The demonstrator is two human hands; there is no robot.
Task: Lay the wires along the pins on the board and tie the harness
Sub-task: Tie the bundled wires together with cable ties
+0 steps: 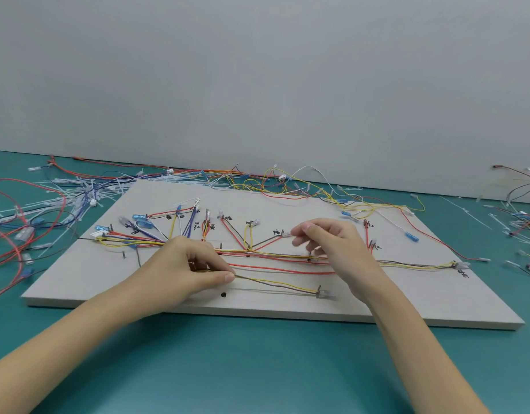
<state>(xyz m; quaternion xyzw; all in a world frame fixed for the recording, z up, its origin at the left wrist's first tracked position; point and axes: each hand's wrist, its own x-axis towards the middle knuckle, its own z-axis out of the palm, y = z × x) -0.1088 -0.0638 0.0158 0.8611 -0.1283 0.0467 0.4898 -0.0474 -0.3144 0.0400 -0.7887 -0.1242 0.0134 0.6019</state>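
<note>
Teal table (pixel 257 369) nearest, both forearms coming in from 6 o'clock. Grey harness board (pixel 93 273) lies flat on it. Near board edge: yellow/brown wire pair (pixel 275 283) runs from the left hand (pixel 183 264) toward 3 o'clock, ending at a clear connector (pixel 325 293) beside a pin (pixel 319 291). Left hand pinches that pair between thumb and fingers. Right hand (pixel 332 246) hovers above the main bundle (pixel 272 253), fingers loosely curled; cannot tell whether it holds anything. Red wire (pixel 281 269) runs between the hands. Branch wires fan toward 12 o'clock to blue terminals (pixel 139 217) and handwritten labels. Beyond the board, at 10 to 12 o'clock: loose wires and white cable ties (pixel 78 189).
</note>
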